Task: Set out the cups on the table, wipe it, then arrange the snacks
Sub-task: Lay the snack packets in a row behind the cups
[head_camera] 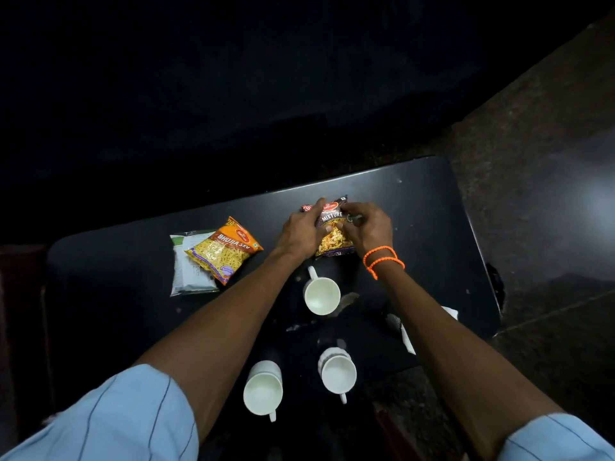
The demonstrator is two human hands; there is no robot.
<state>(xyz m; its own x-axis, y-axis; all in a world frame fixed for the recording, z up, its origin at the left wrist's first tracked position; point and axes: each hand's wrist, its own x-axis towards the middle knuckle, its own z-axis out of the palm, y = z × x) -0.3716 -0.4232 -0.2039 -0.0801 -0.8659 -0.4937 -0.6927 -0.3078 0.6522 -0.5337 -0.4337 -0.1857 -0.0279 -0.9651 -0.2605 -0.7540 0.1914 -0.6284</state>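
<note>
A dark "Mixture" snack packet [333,232] lies on the black table [426,207] near its far edge. My left hand [301,231] grips its left side and my right hand [367,227] grips its right side, both with curled fingers. To the left, an orange "Bhujia Sev" packet [224,249] lies on top of a white-green packet [186,277]. Three white cups stand upright: one [321,294] just below the Mixture packet, and two nearer me, one on the left [263,389] and one on the right [337,371].
A white cloth or paper [407,337] lies at the table's right, partly hidden by my right forearm. A small smear [347,299] marks the table beside the middle cup. Dark stone floor [532,144] surrounds the table on the right.
</note>
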